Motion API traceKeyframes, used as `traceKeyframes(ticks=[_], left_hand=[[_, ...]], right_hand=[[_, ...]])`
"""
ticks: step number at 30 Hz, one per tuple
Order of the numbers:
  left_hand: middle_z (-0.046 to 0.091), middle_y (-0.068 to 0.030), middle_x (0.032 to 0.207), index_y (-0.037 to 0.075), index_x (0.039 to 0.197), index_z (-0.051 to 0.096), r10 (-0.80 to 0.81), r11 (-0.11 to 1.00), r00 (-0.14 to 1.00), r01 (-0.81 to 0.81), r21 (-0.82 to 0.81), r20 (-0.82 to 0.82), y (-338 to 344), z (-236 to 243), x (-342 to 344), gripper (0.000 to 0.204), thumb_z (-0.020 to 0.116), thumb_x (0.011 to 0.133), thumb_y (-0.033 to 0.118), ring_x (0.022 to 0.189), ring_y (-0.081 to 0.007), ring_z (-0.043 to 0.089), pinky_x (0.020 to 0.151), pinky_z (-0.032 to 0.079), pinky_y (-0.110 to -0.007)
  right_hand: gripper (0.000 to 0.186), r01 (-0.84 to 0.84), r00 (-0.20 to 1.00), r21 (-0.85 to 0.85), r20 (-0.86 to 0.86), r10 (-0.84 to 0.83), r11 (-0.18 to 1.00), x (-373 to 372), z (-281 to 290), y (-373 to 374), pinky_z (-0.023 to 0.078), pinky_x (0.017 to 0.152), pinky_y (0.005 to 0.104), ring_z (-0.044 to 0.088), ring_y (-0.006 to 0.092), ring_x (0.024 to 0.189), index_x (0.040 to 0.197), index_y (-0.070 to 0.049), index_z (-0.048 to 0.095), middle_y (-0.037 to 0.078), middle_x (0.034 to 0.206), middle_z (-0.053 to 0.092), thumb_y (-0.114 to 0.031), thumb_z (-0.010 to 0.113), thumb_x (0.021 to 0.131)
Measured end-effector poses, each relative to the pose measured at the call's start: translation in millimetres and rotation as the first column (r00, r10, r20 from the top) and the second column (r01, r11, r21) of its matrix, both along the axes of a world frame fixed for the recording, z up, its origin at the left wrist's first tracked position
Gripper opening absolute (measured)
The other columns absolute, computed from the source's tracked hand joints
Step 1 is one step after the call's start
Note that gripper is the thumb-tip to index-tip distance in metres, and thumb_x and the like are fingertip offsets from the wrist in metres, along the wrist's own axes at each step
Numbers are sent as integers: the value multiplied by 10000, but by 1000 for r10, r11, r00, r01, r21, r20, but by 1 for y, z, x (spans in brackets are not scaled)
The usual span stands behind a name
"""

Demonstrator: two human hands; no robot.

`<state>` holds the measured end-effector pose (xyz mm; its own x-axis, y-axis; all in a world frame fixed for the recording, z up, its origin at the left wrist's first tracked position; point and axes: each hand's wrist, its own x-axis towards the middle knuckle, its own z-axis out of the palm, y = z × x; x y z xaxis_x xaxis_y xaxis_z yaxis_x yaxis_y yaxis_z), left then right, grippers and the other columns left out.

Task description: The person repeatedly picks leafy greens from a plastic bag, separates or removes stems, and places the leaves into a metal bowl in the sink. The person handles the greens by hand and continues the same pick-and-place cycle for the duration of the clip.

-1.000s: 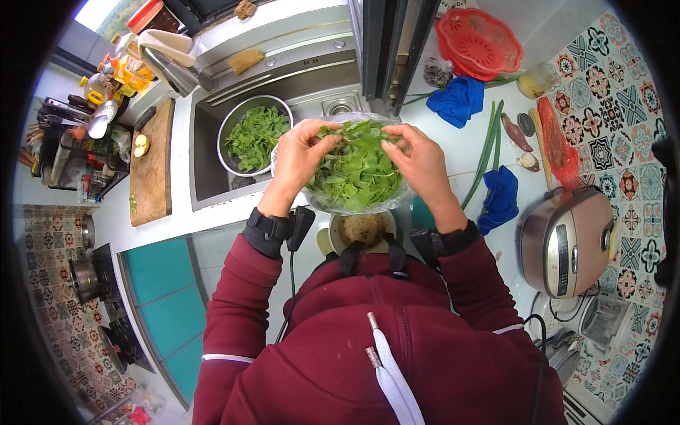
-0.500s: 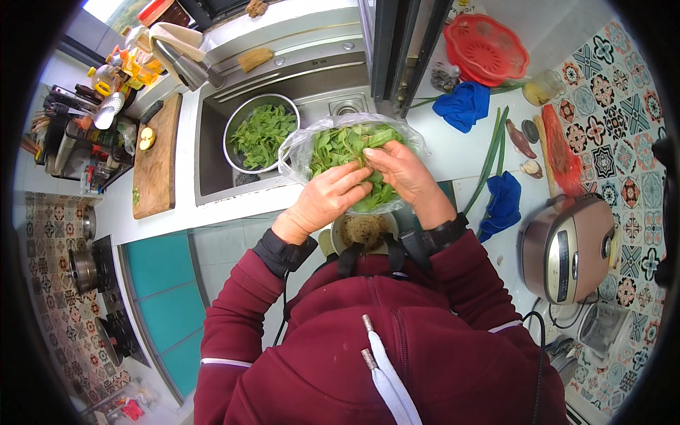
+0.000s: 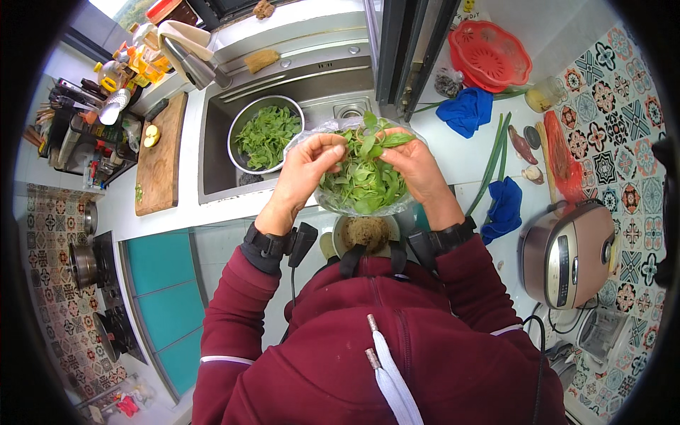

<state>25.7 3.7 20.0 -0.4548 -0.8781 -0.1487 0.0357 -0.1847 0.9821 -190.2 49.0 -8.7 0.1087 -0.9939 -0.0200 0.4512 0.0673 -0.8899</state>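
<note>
Between my hands, at the near edge of the sink, a clear plastic bag (image 3: 329,202) lies open, full of leafy greens (image 3: 365,190). My right hand (image 3: 418,170) is closed in a pinch on a leafy sprig (image 3: 367,145) raised over the bag. My left hand (image 3: 306,170) is at the bag's left side, fingers curled and thumb against the fingertips; what they pinch, if anything, I cannot make out. In the sink, to the left of the bag, stands a metal bowl (image 3: 232,146) with more loose green leaves (image 3: 269,133).
A cutting board (image 3: 157,170) with a cut piece of fruit (image 3: 151,135) is left of the sink (image 3: 212,180). On the right counter are a red basket (image 3: 489,53), blue cloths (image 3: 465,112), spring onions (image 3: 489,164) and a rice cooker (image 3: 570,255). A bin (image 3: 366,232) stands below the bag.
My hands have moved apart; they were together over the greens. The left hand has shifted left, and the sprig in my right hand now stands up above the bag.
</note>
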Motion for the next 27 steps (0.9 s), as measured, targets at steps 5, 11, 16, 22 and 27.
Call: traceKeyframes(ticks=[5, 11, 16, 22, 27], left_hand=[[672, -10, 919, 6, 1105, 666, 57, 994, 998, -54, -99, 30, -5, -2, -11, 261, 640, 937, 203, 813, -79, 603, 707, 482, -231], [673, -6, 787, -4, 997, 683, -43, 995, 992, 53, -81, 118, -19, -13, -17, 164, 674, 905, 131, 692, -67, 586, 641, 468, -212], [675, -15, 761, -19, 943, 677, 9, 987, 990, 13, -161, 137, -21, -10, -18, 152, 646, 919, 128, 662, -52, 584, 606, 469, -207], [672, -10, 757, -18, 935, 666, 11, 954, 962, 72, -291, 274, -18, 4, -19, 135, 634, 925, 112, 664, -52, 581, 607, 467, -205], [680, -29, 796, -12, 975, 653, -74, 978, 992, 92, -186, 101, -18, 7, -22, 138, 631, 932, 117, 695, -58, 593, 625, 472, -205]], right_hand=[[235, -7, 995, -2, -99, 7, 1000, 2, 0, 2, 505, 872, 275, 624, 113, 957, 1106, -29, 580, 48, 1041, 654, 9, 618, 877], [274, 38, 960, -46, -276, -49, 998, -2, -8, 0, 513, 862, 282, 626, 117, 957, 1140, -17, 574, 51, 1031, 659, -15, 644, 875], [347, 83, 911, 72, -409, -47, 994, -19, -7, 4, 522, 834, 299, 640, 157, 954, 1192, -15, 572, 85, 1010, 668, -72, 674, 865], [306, 234, 586, -289, -720, -372, 928, -16, 21, 7, 485, 893, 327, 634, 232, 988, 1126, -59, 633, 117, 1061, 672, -145, 691, 838], [259, -40, 444, -474, -797, -409, 880, 5, 35, 1, 441, 975, 382, 589, 301, 1107, 1021, -65, 691, 167, 1114, 653, -186, 735, 796]])
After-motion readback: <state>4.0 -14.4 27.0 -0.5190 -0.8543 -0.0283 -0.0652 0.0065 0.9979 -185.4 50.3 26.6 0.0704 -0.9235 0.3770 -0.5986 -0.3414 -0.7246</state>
